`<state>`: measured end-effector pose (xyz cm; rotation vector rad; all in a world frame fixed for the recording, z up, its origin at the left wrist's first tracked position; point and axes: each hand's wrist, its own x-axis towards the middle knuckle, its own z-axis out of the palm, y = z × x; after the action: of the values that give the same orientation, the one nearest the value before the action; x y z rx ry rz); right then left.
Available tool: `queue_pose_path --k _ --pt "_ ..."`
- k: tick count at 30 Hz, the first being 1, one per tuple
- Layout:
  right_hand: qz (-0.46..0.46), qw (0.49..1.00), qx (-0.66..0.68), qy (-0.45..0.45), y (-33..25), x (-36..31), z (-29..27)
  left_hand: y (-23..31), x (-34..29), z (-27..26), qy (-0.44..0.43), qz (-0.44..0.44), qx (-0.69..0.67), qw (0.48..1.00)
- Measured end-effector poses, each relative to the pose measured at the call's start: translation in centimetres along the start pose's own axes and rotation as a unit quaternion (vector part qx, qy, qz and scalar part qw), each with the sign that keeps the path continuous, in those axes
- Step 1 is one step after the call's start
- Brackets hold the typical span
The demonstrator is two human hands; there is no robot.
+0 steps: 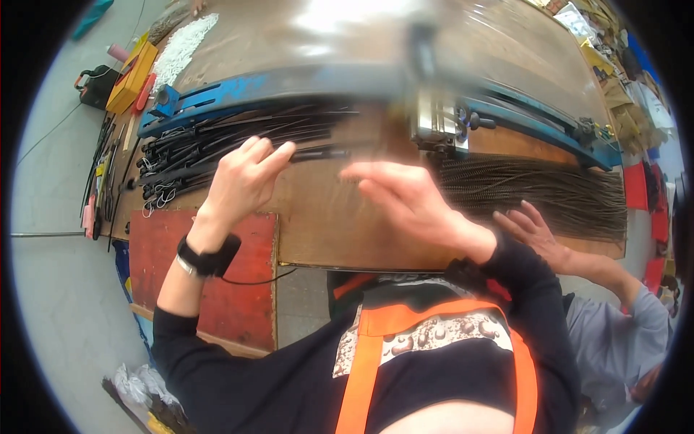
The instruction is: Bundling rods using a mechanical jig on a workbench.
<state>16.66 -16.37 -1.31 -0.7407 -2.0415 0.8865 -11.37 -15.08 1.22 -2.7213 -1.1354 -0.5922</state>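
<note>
Tabletop, rods beside left fingers

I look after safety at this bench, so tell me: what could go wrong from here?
The right hand is near the metal block beside the blue rail, so its knuckles might knock against it. A co-worker's hand is close to the right sleeve, so the two people could bump each other. White cords lie among the black rods and might snag if a rod is pulled out.
</note>
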Motion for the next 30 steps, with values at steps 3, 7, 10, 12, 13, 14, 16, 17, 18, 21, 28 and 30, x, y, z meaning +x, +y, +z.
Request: queue_pose_path --k 3,7,10,12,13,14,16,17,18,21,28,30 --pt "-0.019 0.998 0.044 0.038 0.2 0.3 1.3 1.8 -2.3 -2.3 -0.011 -0.043 0.002 0.999" --pt "-0.005 0.998 0.028 0.047 -0.7 0.5 1.2 3.2 -4.3 -3.2 -0.004 -0.099 -0.011 0.995" --pt "-0.024 0.999 0.001 0.044 -0.6 0.3 1.1 3.9 -5.0 -3.1 0.012 -0.112 -0.024 0.993" --pt "-0.038 0.998 0.001 0.048 -0.5 0.4 1.0 4.3 -5.1 -3.0 0.018 -0.114 -0.028 0.993" --pt "-0.051 0.997 -0.001 0.053 -0.4 0.5 0.9 4.4 -5.1 -3.0 0.021 -0.114 -0.030 0.993" --pt "-0.063 0.996 -0.002 0.057 -0.3 0.6 0.9 4.5 -5.0 -3.0 0.021 -0.114 -0.028 0.993" --pt "-0.078 0.995 -0.023 0.058 0.0 0.7 0.6 4.7 -4.7 -3.0 0.007 -0.108 -0.030 0.994" --pt "-0.091 0.993 -0.045 0.059 0.2 0.8 0.4 4.7 -4.5 -3.0 0.001 -0.104 -0.031 0.994" --pt "-0.106 0.991 -0.064 0.059 0.2 0.9 0.5 4.7 -4.6 -3.1 0.000 -0.105 -0.026 0.994" --pt "-0.199 0.948 -0.243 0.054 -0.9 0.8 -0.7 4.7 -5.3 -3.1 0.003 -0.087 0.023 0.996" --pt "-0.263 0.928 -0.262 0.035 -2.9 -0.4 -1.1 6.8 -2.5 -1.9 0.004 -0.015 0.004 1.000" --pt "-0.286 0.924 -0.246 0.066 -1.3 -1.7 -3.6 6.4 -1.2 -2.2 0.045 -0.005 0.036 0.998"
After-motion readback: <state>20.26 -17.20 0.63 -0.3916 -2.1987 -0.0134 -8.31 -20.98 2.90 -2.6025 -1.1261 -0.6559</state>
